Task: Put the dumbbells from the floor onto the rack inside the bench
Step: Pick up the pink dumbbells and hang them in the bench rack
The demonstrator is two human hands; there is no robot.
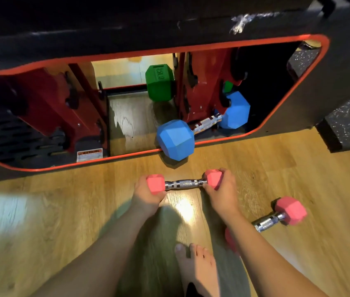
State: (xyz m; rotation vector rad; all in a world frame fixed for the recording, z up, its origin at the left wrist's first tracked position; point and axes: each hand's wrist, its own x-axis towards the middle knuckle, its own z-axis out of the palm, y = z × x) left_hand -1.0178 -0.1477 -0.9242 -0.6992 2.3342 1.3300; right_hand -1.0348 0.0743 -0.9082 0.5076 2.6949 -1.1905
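Note:
A small pink dumbbell [184, 183] is held level just above the wooden floor, in front of the bench opening. My left hand [147, 196] grips its left head and my right hand [221, 190] grips its right head. A second pink dumbbell [277, 216] lies on the floor to the right, partly hidden by my right forearm. A blue dumbbell [199, 125] rests tilted on the lower part of the red rack [204, 88], one head sticking out over the bench's red-edged rim [127, 156]. A green 25 lb dumbbell [159, 82] hangs higher inside.
The black bench [148, 24] with its red-trimmed opening fills the top of the view. Another red rack upright [62, 103] stands inside on the left. A black speckled mat [349, 125] lies at the right. My bare foot [197, 269] is on the floor below my hands.

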